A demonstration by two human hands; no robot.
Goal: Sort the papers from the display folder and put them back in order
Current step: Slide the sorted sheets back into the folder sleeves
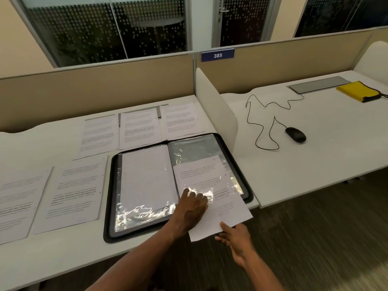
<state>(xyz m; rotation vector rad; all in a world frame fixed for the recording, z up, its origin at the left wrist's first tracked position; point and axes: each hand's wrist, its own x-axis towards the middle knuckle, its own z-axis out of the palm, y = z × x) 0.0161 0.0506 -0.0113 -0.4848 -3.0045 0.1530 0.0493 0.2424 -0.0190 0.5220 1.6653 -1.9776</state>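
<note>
A black display folder [108,198] lies open on the white desk [63,259]. Its left sleeve holds a blank-looking sheet [147,175]. A printed sheet [218,206] sits partway in the right sleeve, its lower end sticking out past the desk edge. My left hand [192,208] presses flat on the sleeve's lower edge over this sheet. My right hand [233,236] pinches the sheet's bottom edge. Several other printed sheets lie on the desk: three [140,127] in a row behind the folder and two [75,194] to its left.
A white divider panel [216,101] separates this desk from the neighbouring one, where a black mouse [295,134] with a looping cable, a yellow pouch [359,91] and a grey cable tray lid [319,84] lie. Beige partitions run along the back.
</note>
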